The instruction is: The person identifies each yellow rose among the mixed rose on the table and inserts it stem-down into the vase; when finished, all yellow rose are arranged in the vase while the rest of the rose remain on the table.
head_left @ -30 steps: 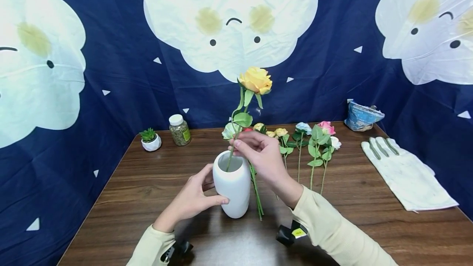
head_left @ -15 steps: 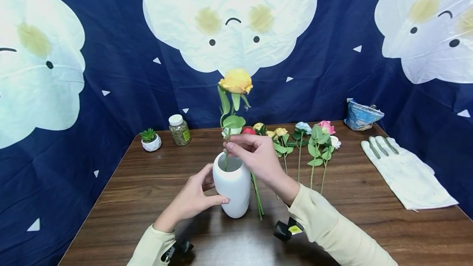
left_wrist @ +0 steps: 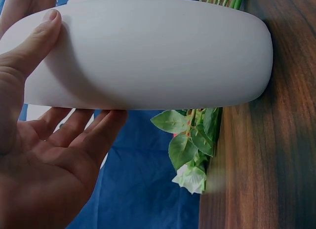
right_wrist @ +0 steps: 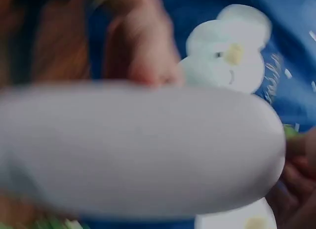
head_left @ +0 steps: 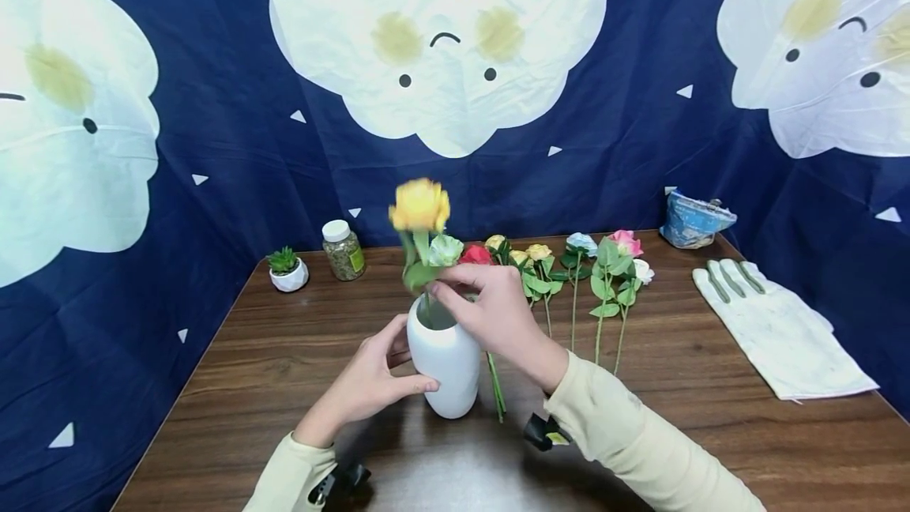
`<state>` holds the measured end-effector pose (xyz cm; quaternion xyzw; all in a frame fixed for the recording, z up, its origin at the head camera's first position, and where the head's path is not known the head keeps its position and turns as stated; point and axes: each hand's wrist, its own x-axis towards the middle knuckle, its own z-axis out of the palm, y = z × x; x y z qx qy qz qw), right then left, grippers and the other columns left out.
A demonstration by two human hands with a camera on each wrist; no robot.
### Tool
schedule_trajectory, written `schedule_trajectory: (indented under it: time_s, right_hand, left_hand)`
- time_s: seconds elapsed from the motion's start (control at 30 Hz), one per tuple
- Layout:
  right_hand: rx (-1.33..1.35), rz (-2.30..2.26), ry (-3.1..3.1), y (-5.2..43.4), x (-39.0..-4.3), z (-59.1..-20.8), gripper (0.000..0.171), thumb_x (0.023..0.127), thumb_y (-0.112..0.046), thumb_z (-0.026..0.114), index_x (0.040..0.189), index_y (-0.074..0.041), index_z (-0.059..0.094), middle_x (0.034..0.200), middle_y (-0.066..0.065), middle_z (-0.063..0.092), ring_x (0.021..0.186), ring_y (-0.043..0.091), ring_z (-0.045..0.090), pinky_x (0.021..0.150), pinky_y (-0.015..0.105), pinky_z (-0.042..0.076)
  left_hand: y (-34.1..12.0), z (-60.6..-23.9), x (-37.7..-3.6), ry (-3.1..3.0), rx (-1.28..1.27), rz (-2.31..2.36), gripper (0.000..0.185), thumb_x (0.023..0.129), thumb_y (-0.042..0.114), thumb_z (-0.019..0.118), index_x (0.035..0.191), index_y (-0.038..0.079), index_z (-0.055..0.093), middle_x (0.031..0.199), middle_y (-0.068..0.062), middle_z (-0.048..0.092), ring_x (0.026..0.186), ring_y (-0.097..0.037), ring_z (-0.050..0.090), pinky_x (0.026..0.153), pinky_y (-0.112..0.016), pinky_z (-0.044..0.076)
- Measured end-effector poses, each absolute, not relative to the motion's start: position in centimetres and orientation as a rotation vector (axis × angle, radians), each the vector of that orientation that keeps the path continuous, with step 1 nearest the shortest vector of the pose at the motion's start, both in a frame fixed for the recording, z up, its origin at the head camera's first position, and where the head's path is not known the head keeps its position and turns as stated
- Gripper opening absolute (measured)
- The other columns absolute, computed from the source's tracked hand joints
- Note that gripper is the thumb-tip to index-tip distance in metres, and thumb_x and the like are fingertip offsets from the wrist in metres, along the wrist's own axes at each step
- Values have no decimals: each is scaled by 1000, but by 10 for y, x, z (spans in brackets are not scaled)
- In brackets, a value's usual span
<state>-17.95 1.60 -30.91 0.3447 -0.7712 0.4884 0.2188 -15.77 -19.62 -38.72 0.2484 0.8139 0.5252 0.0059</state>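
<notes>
A white vase [head_left: 448, 374] stands upright on the wooden table. My left hand [head_left: 370, 378] grips its left side; in the left wrist view the thumb [left_wrist: 42, 39] lies on the near face of the vase, and the fingers are on the other side. At the mouth of the vase, my right hand [head_left: 494, 310] pinches the stem of a yellow rose [head_left: 419, 205], whose lower stem is inside. The bloom is blurred and leans left above the rim. In the blurred right wrist view the vase [right_wrist: 148, 150] hides most of the stem.
Behind and right of the vase lie several artificial flowers, including a red one [head_left: 476, 254], a blue one [head_left: 581, 243] and a pink one [head_left: 626, 242]. A potted succulent [head_left: 287, 270] and a jar [head_left: 343, 250] stand back left. White gloves [head_left: 782, 338] and a blue bag [head_left: 695, 221] are right.
The yellow rose has moved left and down, its stem going deeper into the vase. My right hand has shifted slightly left with it. My left hand keeps its hold on the vase.
</notes>
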Motion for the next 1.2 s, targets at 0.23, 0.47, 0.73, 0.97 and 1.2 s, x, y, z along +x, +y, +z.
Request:
schedule_trajectory:
  time_s: [0.23,0.47,0.73,0.97,1.2]
  right_hand:
    - [908,1017,-2110,46,-170,-319,19,85,-3,80,104,1,80,99,13,79,95,26,75,84,38,64]
    - [617,1636,-2090,104,-178,-313,15,97,1,66,105,9,75,95,10,78,83,7,71,75,20,61]
    - [445,2047,-1931,141,-202,-317,23,105,0,49,104,10,70,86,-5,77,77,9,74,74,24,63]
    - [361,2160,-1933,152,-216,-328,24,108,-10,50,103,-2,72,86,-3,78,76,11,74,73,25,63]
    - [278,2212,-2002,157,-227,-339,25,108,-11,50,99,-6,72,85,-3,77,75,10,74,72,24,63]
  left_hand:
    - [-193,-385,-161,2545,792,1611,77,83,17,89,145,-1,47,131,-20,66,119,-34,67,101,-41,57]
    - [-194,-381,-163,2572,787,1591,76,82,18,90,144,3,49,131,-18,67,120,-34,67,102,-42,57]
    - [-197,-383,-160,2571,775,1610,74,82,16,89,143,2,50,132,-18,66,119,-34,67,101,-40,57]
    - [-197,-385,-158,2557,745,1615,76,82,17,89,145,5,49,133,-16,65,120,-32,67,102,-36,57]
    - [-197,-385,-157,2543,737,1637,77,81,15,90,145,7,49,135,-15,65,120,-30,67,101,-34,57]
